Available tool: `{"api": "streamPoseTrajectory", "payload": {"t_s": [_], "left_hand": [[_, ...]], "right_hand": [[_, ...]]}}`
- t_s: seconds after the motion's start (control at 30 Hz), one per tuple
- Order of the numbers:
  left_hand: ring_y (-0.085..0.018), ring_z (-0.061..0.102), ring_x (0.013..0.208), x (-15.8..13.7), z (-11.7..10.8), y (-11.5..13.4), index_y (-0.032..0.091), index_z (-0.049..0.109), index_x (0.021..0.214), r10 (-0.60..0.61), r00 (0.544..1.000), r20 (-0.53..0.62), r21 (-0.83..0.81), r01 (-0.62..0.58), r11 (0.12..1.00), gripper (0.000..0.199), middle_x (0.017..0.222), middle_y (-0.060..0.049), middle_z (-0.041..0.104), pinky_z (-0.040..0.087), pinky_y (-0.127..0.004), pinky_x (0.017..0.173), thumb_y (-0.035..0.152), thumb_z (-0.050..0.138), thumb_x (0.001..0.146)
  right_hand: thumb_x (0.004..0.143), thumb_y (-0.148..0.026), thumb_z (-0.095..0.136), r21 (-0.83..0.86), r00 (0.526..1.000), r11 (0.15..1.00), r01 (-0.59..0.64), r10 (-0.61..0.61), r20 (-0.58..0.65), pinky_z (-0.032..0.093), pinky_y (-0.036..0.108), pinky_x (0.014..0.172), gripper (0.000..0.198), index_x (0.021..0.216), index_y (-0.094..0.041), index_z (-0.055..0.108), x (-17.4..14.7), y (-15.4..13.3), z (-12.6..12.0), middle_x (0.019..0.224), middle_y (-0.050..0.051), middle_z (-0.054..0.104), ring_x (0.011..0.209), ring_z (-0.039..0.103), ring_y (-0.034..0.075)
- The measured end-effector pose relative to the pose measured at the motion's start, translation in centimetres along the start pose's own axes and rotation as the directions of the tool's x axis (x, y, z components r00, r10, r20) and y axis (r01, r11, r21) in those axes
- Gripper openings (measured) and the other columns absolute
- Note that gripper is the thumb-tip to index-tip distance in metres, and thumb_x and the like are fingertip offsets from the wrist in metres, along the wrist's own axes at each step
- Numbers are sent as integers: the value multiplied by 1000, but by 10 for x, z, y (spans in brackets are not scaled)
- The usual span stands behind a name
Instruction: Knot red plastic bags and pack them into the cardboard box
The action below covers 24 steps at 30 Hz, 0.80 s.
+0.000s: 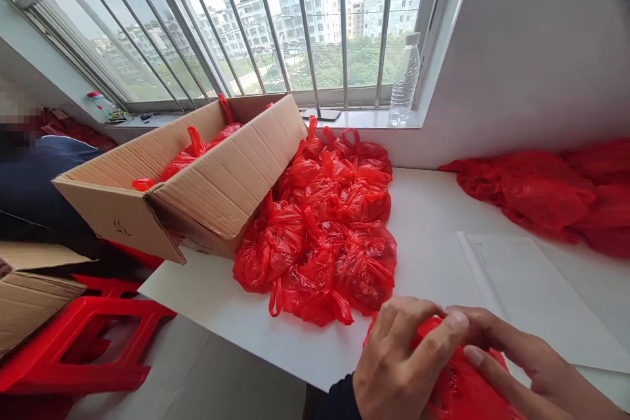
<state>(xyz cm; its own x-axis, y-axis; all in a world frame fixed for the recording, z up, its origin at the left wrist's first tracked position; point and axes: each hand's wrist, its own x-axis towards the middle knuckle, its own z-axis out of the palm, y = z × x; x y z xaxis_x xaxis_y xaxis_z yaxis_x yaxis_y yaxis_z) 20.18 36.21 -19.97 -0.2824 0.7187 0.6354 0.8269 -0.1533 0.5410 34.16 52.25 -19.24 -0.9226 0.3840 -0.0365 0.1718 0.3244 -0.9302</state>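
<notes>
At the lower right, my left hand [401, 357] and my right hand [522, 354] are both closed on one red plastic bag [462, 384], their fingertips nearly meeting at its top. Part of the bag is covered by my hands, and its contents cannot be made out. Just beyond it on the white table [423, 230] lie several filled, knotted red plastic bags [319, 223], packed close together. Their handle loops stick up. Beside them stands an open cardboard box [211, 190] with more red bags inside.
Red cloth-like material [546, 190] is heaped at the right, near a clear flat sheet [536, 289]. A water bottle [405, 82] and a phone [321, 115] rest on the windowsill. A red stool [98, 335], another cardboard box [34, 302] and a person's dark sleeve [44, 177] are left.
</notes>
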Motion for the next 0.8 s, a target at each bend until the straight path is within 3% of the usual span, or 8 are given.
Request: {"api": "streamPoseTrajectory", "payload": {"t_s": [0.1, 0.23, 0.3, 0.4, 0.47, 0.57, 0.67, 0.8], "left_hand": [[-25, 59, 112, 2, -1, 2, 20, 46, 147, -2, 1000, 16, 1, 2, 1000, 47, 121, -16, 62, 54, -40, 94, 25, 50, 100], [-24, 54, 121, 4, -8, 2, 19, 48, 145, -55, 995, 88, 39, 52, 998, 46, 127, -15, 56, 51, -39, 100, 13, 47, 99], [-22, 56, 113, 5, -10, -1, 20, 50, 144, -71, 994, 78, 37, 68, 997, 47, 120, -13, 58, 53, -35, 94, 9, 46, 98], [-17, 59, 97, 7, -11, -5, 22, 54, 140, -67, 996, 50, 5, 67, 998, 48, 106, -8, 59, 54, -27, 82, 5, 46, 96], [-15, 59, 95, 9, -10, -5, 22, 54, 140, -55, 997, 53, -10, 56, 998, 48, 105, -7, 58, 54, -24, 80, 4, 45, 96], [-18, 59, 110, 10, -8, -5, 19, 43, 150, -60, 990, 130, 51, 54, 997, 55, 118, -11, 59, 53, -28, 91, 5, 44, 97], [-25, 48, 132, 2, -8, -8, 14, 30, 156, -16, 979, 204, 128, -10, 992, 57, 139, -18, 53, 46, -39, 108, 12, 43, 101], [-31, 35, 145, -29, -19, -24, 10, 26, 157, 15, 949, 316, 199, -81, 977, 58, 152, -19, 45, 36, -49, 117, 10, 39, 100]], "right_hand": [[97, -46, 52, 45, 991, 999, -23, 17, 136, 59, 31, 74, 23, 95, -28, 66, 1, -12, 5, 85, 3, 67, 79, 66, 21], [99, -40, 49, 48, 998, 998, 44, -46, 33, 51, 32, 87, 20, 92, -26, 60, 6, -24, 6, 98, 3, 63, 91, 62, 20], [99, -41, 50, 93, 999, 995, 40, -40, 3, 51, 32, 87, 19, 93, -25, 58, 8, -24, 4, 101, 4, 63, 93, 62, 20], [98, -45, 50, 193, 997, 980, -47, 34, 68, 52, 31, 77, 24, 102, -24, 59, 10, -24, 3, 93, 4, 65, 83, 61, 18], [97, -44, 54, 222, 997, 974, -52, 38, 67, 52, 32, 80, 25, 110, -24, 61, 11, -25, 4, 96, 4, 66, 86, 62, 19], [95, -39, 58, 224, 998, 974, -18, 31, -53, 49, 29, 82, 18, 106, -26, 66, 10, -29, 3, 96, 2, 65, 88, 61, 18], [96, -41, 58, 191, 984, 982, -16, 50, -171, 47, 27, 76, 17, 93, -26, 66, 7, -26, -4, 87, 0, 60, 80, 58, 15], [96, -47, 57, 144, 955, 979, -142, 174, -238, 48, 27, 74, 25, 91, -24, 65, -10, 3, -19, 83, 0, 60, 78, 58, 16]]}}
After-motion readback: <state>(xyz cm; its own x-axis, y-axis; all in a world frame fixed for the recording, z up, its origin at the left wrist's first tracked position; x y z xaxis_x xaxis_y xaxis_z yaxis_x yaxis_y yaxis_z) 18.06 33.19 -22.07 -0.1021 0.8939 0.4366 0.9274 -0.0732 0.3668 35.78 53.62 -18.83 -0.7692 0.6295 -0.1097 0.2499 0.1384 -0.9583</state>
